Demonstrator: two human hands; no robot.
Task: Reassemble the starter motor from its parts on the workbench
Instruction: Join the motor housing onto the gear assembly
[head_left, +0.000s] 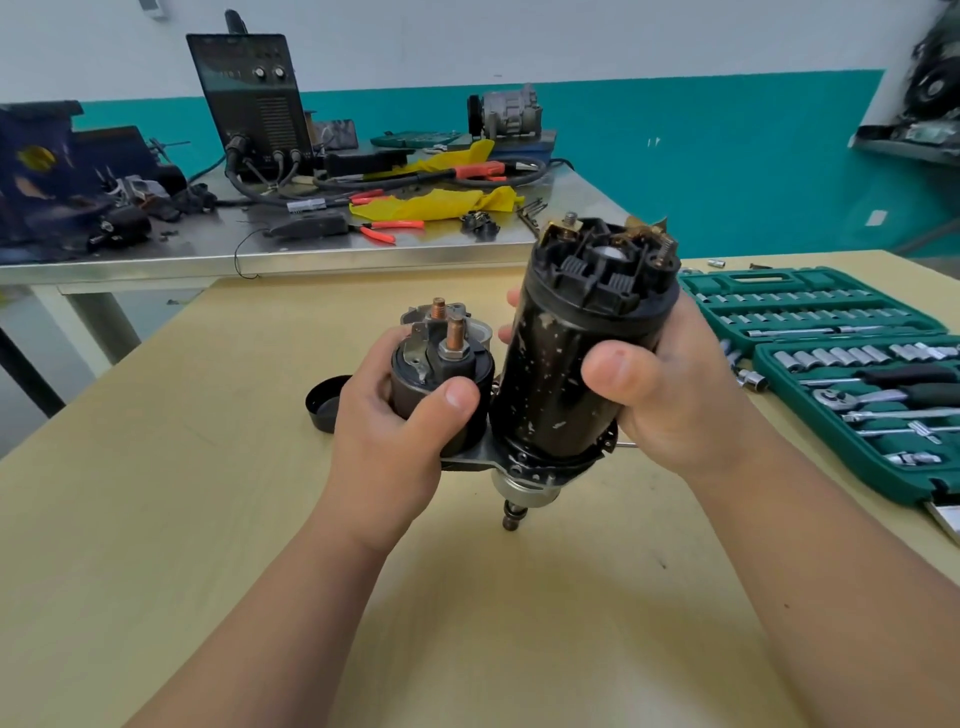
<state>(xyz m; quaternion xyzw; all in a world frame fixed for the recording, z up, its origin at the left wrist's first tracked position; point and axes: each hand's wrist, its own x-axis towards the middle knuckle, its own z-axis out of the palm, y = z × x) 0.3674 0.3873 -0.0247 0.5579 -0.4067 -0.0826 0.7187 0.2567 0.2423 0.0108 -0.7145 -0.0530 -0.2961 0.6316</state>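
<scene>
The left hand curls around the small round part of the starter motor. The right hand curls around its big black body, upright over the counter.

Bright, even light; soft shadows on table; wide-angle bend at edges; top-rt corner blurred.

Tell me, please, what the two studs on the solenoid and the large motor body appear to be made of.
The two studs on the solenoid: copper or copper-plated metal, judging by the bright orange-brown sheen and threads. The motor body: probably painted steel, glossy black with chipped spots showing pale metal beneath; the look alone cannot confirm steel.
</scene>
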